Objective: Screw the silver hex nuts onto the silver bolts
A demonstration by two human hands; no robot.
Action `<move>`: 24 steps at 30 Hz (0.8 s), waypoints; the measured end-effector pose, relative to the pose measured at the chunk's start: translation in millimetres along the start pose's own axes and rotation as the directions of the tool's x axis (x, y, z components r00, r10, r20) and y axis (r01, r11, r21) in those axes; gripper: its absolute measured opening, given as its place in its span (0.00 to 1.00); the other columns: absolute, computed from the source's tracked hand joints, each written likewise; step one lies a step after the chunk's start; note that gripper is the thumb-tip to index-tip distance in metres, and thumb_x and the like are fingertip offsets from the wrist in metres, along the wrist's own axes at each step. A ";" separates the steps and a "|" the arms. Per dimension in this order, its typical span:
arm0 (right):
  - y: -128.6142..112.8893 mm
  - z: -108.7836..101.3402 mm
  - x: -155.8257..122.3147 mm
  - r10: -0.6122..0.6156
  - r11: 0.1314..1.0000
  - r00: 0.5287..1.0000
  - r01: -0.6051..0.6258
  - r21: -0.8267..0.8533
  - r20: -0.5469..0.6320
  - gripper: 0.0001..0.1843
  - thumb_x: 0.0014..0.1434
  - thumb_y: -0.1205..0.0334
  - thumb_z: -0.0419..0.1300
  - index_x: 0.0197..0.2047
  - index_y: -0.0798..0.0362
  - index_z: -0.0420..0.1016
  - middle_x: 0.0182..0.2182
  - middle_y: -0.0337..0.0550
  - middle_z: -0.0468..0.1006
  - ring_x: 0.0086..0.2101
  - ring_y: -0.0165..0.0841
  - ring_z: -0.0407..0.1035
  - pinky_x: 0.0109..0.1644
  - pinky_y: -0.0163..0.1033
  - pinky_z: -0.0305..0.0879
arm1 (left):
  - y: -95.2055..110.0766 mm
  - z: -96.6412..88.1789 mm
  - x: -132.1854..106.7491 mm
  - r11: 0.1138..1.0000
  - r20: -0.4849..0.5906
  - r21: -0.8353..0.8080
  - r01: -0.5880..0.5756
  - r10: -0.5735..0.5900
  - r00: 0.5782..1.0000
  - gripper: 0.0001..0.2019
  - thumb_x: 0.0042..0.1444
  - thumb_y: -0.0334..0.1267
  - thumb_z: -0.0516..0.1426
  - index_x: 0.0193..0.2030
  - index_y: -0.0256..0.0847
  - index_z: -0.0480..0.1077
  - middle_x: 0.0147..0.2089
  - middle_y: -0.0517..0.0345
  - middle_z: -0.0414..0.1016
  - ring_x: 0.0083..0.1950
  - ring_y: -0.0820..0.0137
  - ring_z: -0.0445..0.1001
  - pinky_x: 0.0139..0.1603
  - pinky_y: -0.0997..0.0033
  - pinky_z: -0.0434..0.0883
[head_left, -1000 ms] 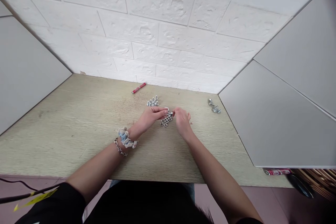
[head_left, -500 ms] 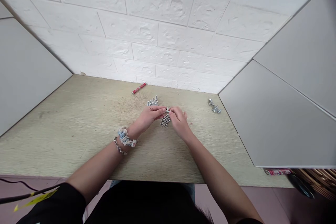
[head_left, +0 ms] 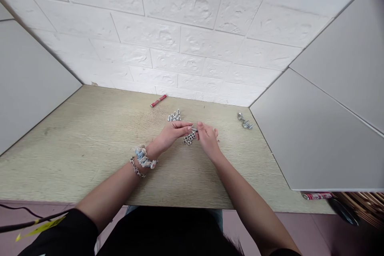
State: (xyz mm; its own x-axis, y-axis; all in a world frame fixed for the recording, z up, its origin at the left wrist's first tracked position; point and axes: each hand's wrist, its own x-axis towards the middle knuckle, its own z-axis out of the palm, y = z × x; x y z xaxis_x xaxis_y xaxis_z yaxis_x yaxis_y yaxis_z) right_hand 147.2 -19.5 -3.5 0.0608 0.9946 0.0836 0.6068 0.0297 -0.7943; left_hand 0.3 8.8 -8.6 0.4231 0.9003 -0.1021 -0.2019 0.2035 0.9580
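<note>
Between the fingertips of my left hand (head_left: 173, 131) a small metal bolt (head_left: 194, 129) is pinched, lying roughly level and pointing right. The fingers of my right hand (head_left: 207, 138) curl about its right end, thumb raised along the upper side; whether a nut sits there is too small to tell. Several loose hex nuts (head_left: 189, 139) lie on the table just below and between both hands. Past my left hand stands a cluster of bolts (head_left: 174, 116), heads down and shanks up.
A red marker-like stick (head_left: 158, 101) lies near the white brick wall (head_left: 192, 60). A few metal bolts or fittings (head_left: 246, 124) rest at the right, by a grey panel (head_left: 315, 136). Another grey panel (head_left: 33, 72) closes the left side of the wooden table (head_left: 105, 128).
My right hand has shifted slightly right and its thumb has lifted and turned, so more of the bolt shows. The left hand has barely moved.
</note>
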 end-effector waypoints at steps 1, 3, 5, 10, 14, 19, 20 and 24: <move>0.0 0.0 0.4 0.000 1.000 1.000 0.000 -0.003 0.006 0.31 0.61 0.47 0.35 0.16 0.54 0.60 0.23 0.39 0.70 0.38 0.35 0.64 0.58 0.57 0.29 | -0.4 -0.3 0.1 1.000 0.007 0.011 -0.005 0.005 1.000 0.15 0.43 0.40 0.63 0.38 0.37 0.74 0.35 0.54 0.76 0.37 0.72 0.72 0.47 0.68 0.66; 0.4 0.0 1.4 0.002 1.000 1.000 -0.002 0.001 0.010 0.30 0.61 0.47 0.37 0.16 0.54 0.61 0.24 0.39 0.70 0.38 0.35 0.64 0.58 0.55 0.32 | -0.4 -0.6 0.5 1.000 0.027 0.022 -0.013 0.012 1.000 0.15 0.44 0.40 0.62 0.39 0.36 0.74 0.36 0.53 0.76 0.38 0.71 0.72 0.47 0.67 0.66; 0.9 0.3 2.4 -0.006 0.999 1.000 0.006 0.033 0.006 0.28 0.60 0.46 0.40 0.17 0.54 0.64 0.28 0.41 0.71 0.39 0.35 0.64 0.57 0.52 0.40 | 0.3 -0.6 0.9 1.000 0.032 0.016 -0.016 0.015 0.999 0.14 0.45 0.40 0.62 0.39 0.36 0.74 0.36 0.53 0.76 0.38 0.71 0.72 0.48 0.67 0.66; 1.2 0.9 2.7 -0.060 0.995 0.996 0.064 0.074 -0.064 0.21 0.57 0.47 0.45 0.25 0.52 0.68 0.42 0.43 0.69 0.45 0.36 0.61 0.52 0.45 0.51 | 3.6 1.2 0.7 0.999 -0.034 -0.038 0.005 -0.006 0.999 0.13 0.42 0.40 0.63 0.36 0.38 0.75 0.36 0.55 0.76 0.37 0.74 0.71 0.47 0.70 0.66; 2.7 0.0 2.5 -0.129 0.990 0.988 0.133 0.046 -0.088 0.16 0.57 0.50 0.48 0.30 0.51 0.68 0.48 0.44 0.66 0.49 0.36 0.58 0.56 0.47 0.47 | 6.6 3.3 -0.7 0.995 -0.070 -0.100 0.026 -0.033 0.997 0.12 0.40 0.39 0.64 0.34 0.38 0.75 0.33 0.57 0.75 0.34 0.76 0.70 0.44 0.72 0.66; 6.4 -1.3 3.8 -0.209 0.975 0.973 0.215 0.048 -0.098 0.11 0.54 0.54 0.52 0.36 0.50 0.68 0.52 0.45 0.62 0.53 0.37 0.54 0.57 0.46 0.47 | 8.6 2.5 -1.0 0.990 -0.089 -0.139 0.031 -0.044 0.995 0.12 0.40 0.40 0.65 0.32 0.37 0.75 0.30 0.59 0.74 0.30 0.79 0.68 0.41 0.75 0.66; 6.8 -1.4 3.9 -0.222 0.972 0.970 0.228 0.049 -0.100 0.11 0.54 0.55 0.53 0.38 0.50 0.68 0.52 0.45 0.62 0.54 0.37 0.54 0.58 0.46 0.47 | 8.3 1.9 -0.8 0.989 -0.085 -0.141 0.030 -0.042 0.995 0.12 0.40 0.40 0.65 0.32 0.38 0.75 0.30 0.59 0.74 0.31 0.79 0.68 0.41 0.75 0.66; 7.2 -1.3 3.0 -0.238 0.966 0.966 0.246 0.079 -0.098 0.20 0.52 0.59 0.54 0.49 0.49 0.64 0.55 0.45 0.59 0.56 0.37 0.51 0.58 0.45 0.46 | 5.6 0.7 0.0 0.989 -0.073 -0.144 0.031 -0.042 0.996 0.12 0.41 0.40 0.64 0.33 0.38 0.75 0.32 0.58 0.75 0.33 0.78 0.69 0.41 0.75 0.66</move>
State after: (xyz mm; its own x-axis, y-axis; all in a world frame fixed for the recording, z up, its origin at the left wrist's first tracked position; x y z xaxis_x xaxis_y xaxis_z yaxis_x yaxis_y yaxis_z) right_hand 152.7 -16.5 -8.2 -0.0082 0.9442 0.3291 0.5387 0.2815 -0.7941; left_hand -0.1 9.7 -3.1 0.3660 0.9165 -0.1616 -0.3133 0.2848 0.9059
